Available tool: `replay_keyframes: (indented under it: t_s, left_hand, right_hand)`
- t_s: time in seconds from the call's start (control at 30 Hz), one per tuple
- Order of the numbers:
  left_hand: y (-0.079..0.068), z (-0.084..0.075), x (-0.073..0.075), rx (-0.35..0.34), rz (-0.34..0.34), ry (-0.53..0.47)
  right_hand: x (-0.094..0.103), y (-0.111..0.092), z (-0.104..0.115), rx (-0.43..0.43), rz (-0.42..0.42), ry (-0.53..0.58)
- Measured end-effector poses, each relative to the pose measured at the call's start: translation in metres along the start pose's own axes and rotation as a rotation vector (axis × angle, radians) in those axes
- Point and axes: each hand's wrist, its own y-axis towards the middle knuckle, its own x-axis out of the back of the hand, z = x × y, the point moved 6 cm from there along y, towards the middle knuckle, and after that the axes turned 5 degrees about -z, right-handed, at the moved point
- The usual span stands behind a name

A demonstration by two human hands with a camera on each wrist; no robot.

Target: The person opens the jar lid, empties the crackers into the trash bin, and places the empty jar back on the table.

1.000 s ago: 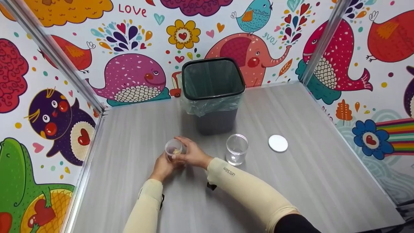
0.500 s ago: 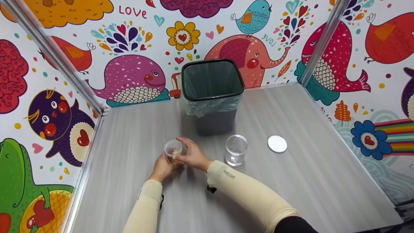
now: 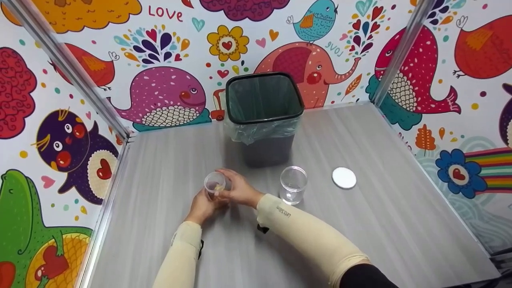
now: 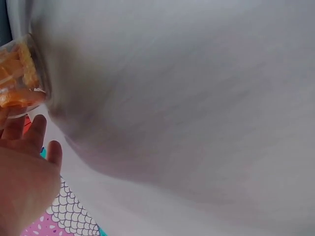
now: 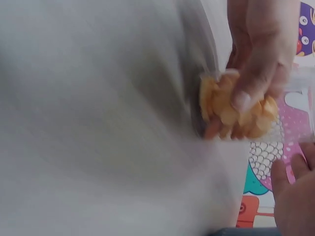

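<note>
A clear plastic jar [image 3: 215, 183], open at the top, stays upright between both hands over the left-middle of the table. Inside lie yellow-orange food pieces [image 5: 231, 108], like dried fruit or chips. My left hand [image 3: 203, 206] grips the jar low on its side, and its thumb presses the wall in the right wrist view. Around the upper part of the jar, my right hand [image 3: 241, 191] has its thumb in front and fingers behind. Part of each hand is hidden behind the jar.
A second clear jar [image 3: 293, 186] stands right of my right hand. Farther right lies a round white lid [image 3: 344, 177]. Behind the hands is a dark bin [image 3: 264, 150] with a green liner, against the patterned back wall [image 3: 168, 52].
</note>
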Motion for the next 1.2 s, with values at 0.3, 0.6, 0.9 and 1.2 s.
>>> replay_keyframes:
  t_s: [0.3,0.6,0.9,1.2]
  left_hand:
    - [0.0000,0.0008,0.0011,-0.028,-0.009,0.029]
    - [0.0013,0.0003,0.0003,-0.040,-0.007,0.059]
    - [0.0004,-0.0007,0.0013,-0.030,-0.005,0.068]
    - [-0.0004,-0.0004,0.0018,-0.061,-0.010,0.032]
  right_hand:
    - [-0.0004,0.0009,-0.0038,-0.008,0.047,-0.018]
    - [-0.0003,0.0008,-0.0006,0.006,-0.003,-0.063]
    - [-0.0007,0.0018,0.0011,0.011,-0.021,-0.096]
    - [0.0002,0.0041,0.0016,-0.012,-0.041,-0.097]
